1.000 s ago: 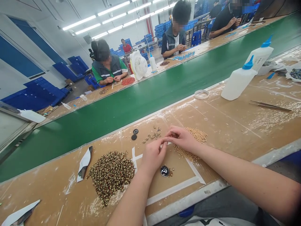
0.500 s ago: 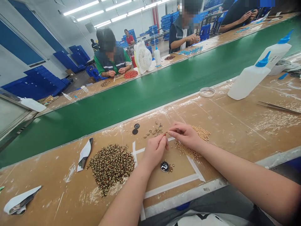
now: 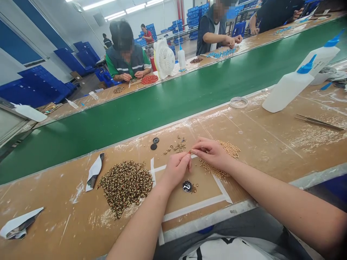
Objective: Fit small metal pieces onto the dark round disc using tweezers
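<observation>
My left hand [image 3: 176, 168] and my right hand [image 3: 210, 152] meet fingertip to fingertip just above the brown table [image 3: 260, 144]. Both are pinched shut on a tiny part with a red spot, too small to name. Under my right hand lies a pile of small tan beads [image 3: 229, 148]. To the left of my left hand spreads a heap of dark gold-and-brown pieces [image 3: 126, 185]. A few loose gold bits [image 3: 176, 147] lie just beyond my fingers. A small black round cap [image 3: 187, 186] sits below my left hand inside a white tape outline.
Two black discs [image 3: 154, 143] lie near the green conveyor belt [image 3: 162, 104]. Two white squeeze bottles with blue caps [image 3: 287, 88], a tape ring [image 3: 239, 102] and tweezers [image 3: 317, 121] sit at the right. Torn foil packets [image 3: 93, 172] lie left. Other people work across the belt beside a white fan [image 3: 164, 59].
My hands stay together, pinching the tiny part. The view has shifted, so the hands and piles sit slightly higher in frame.
</observation>
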A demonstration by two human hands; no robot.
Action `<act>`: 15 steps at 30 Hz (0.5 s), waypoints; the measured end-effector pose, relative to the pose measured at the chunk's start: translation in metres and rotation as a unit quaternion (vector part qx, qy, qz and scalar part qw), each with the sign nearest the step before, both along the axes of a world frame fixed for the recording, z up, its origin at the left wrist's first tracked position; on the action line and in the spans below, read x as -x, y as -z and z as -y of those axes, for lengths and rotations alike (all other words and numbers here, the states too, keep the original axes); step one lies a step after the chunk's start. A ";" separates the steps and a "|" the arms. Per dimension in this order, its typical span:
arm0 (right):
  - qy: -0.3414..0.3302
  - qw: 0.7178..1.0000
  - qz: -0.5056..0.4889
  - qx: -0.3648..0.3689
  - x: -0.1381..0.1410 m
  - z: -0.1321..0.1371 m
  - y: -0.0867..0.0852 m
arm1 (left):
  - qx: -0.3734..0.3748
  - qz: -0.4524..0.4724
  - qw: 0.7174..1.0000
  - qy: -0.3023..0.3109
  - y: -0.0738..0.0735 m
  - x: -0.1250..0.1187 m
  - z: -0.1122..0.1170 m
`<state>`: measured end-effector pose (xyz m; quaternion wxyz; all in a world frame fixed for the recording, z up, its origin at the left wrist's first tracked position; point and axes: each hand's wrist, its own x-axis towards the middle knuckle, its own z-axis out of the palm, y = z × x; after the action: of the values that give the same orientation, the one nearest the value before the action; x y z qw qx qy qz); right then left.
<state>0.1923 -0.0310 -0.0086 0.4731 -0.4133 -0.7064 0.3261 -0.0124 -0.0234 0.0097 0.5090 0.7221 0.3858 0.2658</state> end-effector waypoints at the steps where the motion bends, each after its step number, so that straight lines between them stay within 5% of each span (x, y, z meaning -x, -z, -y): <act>1: -0.001 1.000 0.001 -0.002 0.000 0.000 0.000 | 0.005 0.001 1.000 0.000 0.000 0.000 0.000; 15: -0.001 1.000 -0.001 -0.015 0.000 -0.001 0.002 | 0.019 0.004 1.000 -0.003 0.000 -0.002 -0.001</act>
<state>0.1925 -0.0296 -0.0110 0.4799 -0.4055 -0.7107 0.3165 -0.0100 -0.0222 0.0098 0.5237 0.7098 0.3908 0.2630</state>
